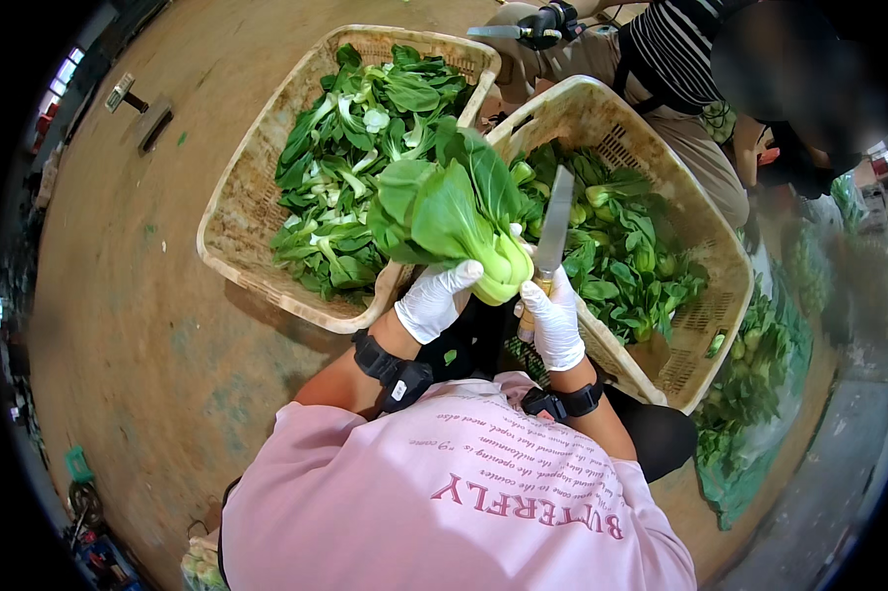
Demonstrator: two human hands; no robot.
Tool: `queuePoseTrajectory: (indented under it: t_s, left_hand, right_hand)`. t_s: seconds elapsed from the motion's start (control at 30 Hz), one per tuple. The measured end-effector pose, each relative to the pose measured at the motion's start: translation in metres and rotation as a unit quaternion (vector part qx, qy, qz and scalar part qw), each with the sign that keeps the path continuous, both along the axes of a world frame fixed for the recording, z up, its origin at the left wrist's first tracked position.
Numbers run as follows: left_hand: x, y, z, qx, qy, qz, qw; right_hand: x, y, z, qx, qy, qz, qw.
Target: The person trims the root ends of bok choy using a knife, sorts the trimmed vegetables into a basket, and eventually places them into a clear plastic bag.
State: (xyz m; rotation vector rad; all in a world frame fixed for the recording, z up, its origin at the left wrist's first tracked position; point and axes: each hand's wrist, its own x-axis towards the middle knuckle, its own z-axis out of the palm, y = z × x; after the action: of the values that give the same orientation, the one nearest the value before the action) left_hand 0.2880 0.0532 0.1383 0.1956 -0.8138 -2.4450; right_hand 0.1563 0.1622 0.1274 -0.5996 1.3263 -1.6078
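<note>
A head of green bok choy (481,229) is held up between my two white-gloved hands, its pale base towards me and its leaves pointing away. My left hand (438,299) grips it from the left, with the thumb on the lower leaf stalks. In my right hand (557,325) is a knife (554,225) with a wide metal blade pointing up and away, its yellowish handle in the palm. The right thumb and fingertips are beside the bok choy's base; whether they press on it I cannot tell.
Loose leaves fill a dirty plastic crate (229,221) ahead on the left. A second crate (710,295) at right holds bok choy heads. Across from me, a co-worker's black-gloved hand (540,29) holds another knife (494,32). A green plastic bag (732,480) of greens lies far right.
</note>
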Motion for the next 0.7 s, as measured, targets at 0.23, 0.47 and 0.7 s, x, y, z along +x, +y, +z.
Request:
queuePoseTrajectory:
  t_s: [0.23, 0.47, 0.7]
  left_hand:
    - [0.010, -0.013, -0.020, -0.408, -0.192, -0.016, 0.892]
    - [0.008, -0.013, 0.014, -0.706, -0.301, 0.014, 0.641]
    - [0.023, -0.013, 0.064, -0.373, -0.232, 0.280, 0.854]
  right_hand:
    - [-0.012, 0.007, -0.013, 0.004, -0.072, 0.035, 0.997]
    - [-0.026, 0.020, -0.021, -0.020, -0.096, -0.012, 0.995]
    - [-0.039, 0.028, -0.022, -0.012, -0.101, -0.067, 0.993]
